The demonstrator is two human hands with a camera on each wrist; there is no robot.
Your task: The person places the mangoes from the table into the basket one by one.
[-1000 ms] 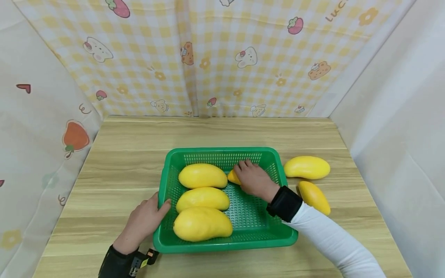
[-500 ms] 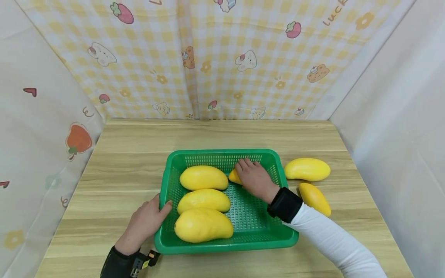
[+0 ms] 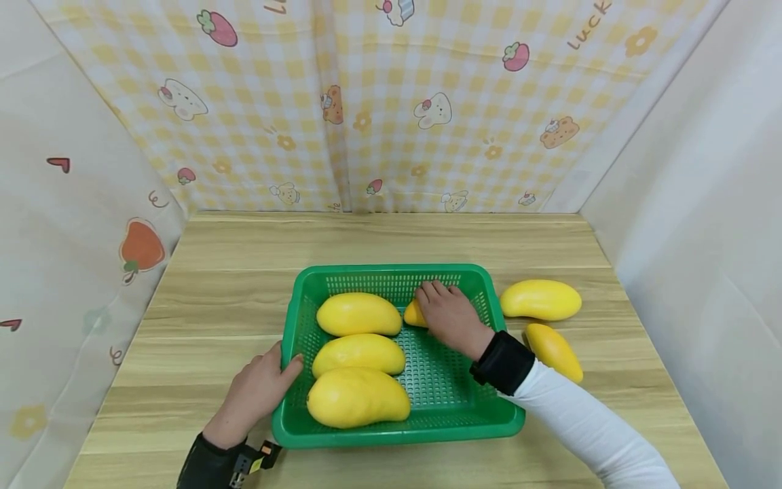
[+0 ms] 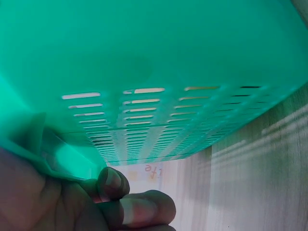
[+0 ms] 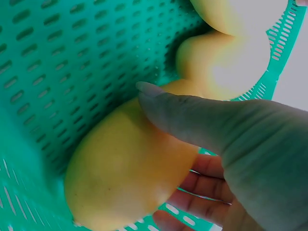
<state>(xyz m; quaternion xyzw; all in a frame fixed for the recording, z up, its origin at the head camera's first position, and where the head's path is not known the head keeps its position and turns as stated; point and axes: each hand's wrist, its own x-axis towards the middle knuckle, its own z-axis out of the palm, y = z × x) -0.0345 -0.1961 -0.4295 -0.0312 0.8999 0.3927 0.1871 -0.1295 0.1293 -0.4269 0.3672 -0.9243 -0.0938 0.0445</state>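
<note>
A green plastic basket sits on the wooden table, with three large yellow mangoes lying in a column along its left half: a back one, a middle one and a front one. My left hand grips the basket's left rim, thumb over the edge and fingers outside under it. Inside the basket, near its back wall, my right hand holds a smaller orange-yellow mango. Its thumb lies across the top and its fingers wrap the far side; the head view shows only the mango's left end.
Two more mangoes lie on the table right of the basket: a long yellow one and a smaller deeper-yellow one, near the right forearm. A checked cloth hangs behind the table, and pale cloth walls stand at both sides.
The head view has tilted slightly, so everything sits a little lower in it. Both hands keep their holds, and the basket and mangoes stay in place.
</note>
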